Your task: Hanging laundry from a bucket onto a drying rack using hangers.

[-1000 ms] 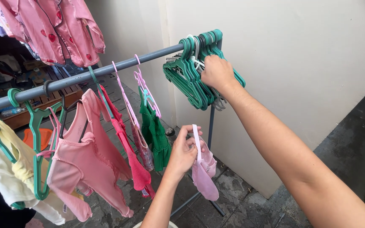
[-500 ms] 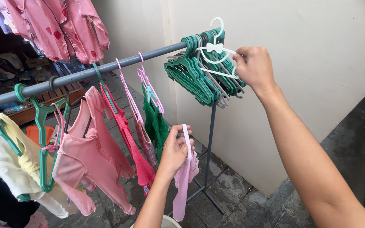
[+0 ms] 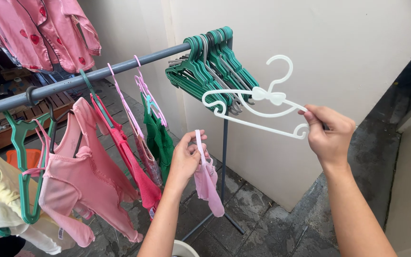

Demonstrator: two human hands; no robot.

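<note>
My right hand [image 3: 328,134] grips one end of a small white hanger [image 3: 258,104] with a bow at its neck, held free in the air to the right of the rail. My left hand [image 3: 186,159] pinches the strap of a small pale pink garment [image 3: 208,183] that dangles below it. Both hands are in front of a grey clothes rail [image 3: 120,69]. A bunch of green and grey hangers [image 3: 210,69] hangs at the rail's right end, just left of the white hanger.
Along the rail hang a pink baby suit [image 3: 84,181], a red garment [image 3: 136,166], a green dress [image 3: 160,140] and pale yellow clothes [image 3: 1,204]. Pink pyjamas [image 3: 48,31] hang at top left. A white wall [image 3: 310,47] stands behind; a white tub rim [image 3: 184,248] is below.
My right hand has pulled the white hanger off the bunch on the rail and carried it down and to the right. My left hand has kept hold of the pink garment.
</note>
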